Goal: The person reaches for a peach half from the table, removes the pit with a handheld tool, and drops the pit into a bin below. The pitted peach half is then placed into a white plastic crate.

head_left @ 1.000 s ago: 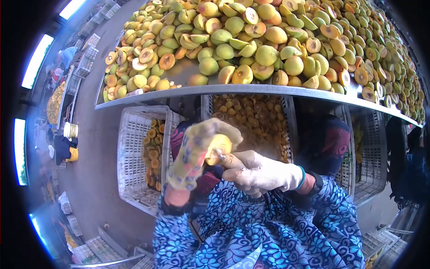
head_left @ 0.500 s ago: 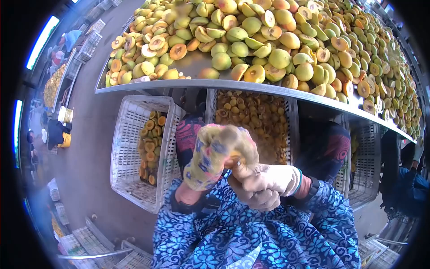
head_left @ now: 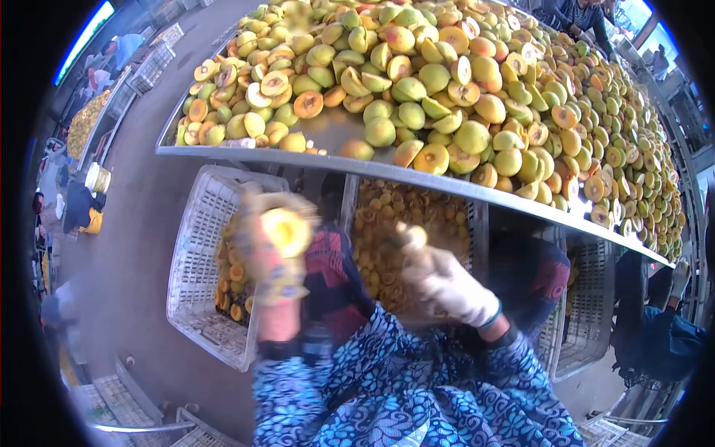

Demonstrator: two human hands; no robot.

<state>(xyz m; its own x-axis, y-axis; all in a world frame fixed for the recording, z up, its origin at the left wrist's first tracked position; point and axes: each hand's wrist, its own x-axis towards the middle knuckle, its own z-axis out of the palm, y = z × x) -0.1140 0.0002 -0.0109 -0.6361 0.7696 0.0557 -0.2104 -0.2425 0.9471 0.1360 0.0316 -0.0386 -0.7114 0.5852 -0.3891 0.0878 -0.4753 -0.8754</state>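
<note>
My left hand (head_left: 277,262), in a patterned glove, grips a halved fruit (head_left: 286,232) with its orange cut face up. It is above the right side of a white crate (head_left: 192,257) that holds fruit halves (head_left: 237,272). My right hand (head_left: 450,289), in a pale glove, is closed, with a small pale object (head_left: 412,237) at its fingertips, too blurred to identify. Beneath and behind it is a middle crate (head_left: 481,231) of fruit pieces (head_left: 380,216). Both hands are apart and smeared by motion.
A metal-edged table (head_left: 335,165) heaped with halved fruit (head_left: 491,100) spans the front. Another crate (head_left: 588,298) stands at the right, beside a person in dark clothes (head_left: 659,335). Someone is beyond the table (head_left: 585,22); more workers are at the far left (head_left: 80,205).
My hands were together at the centre and are now apart. My left hand has moved left with a fruit half showing, while my right hand has shifted slightly right and up.
</note>
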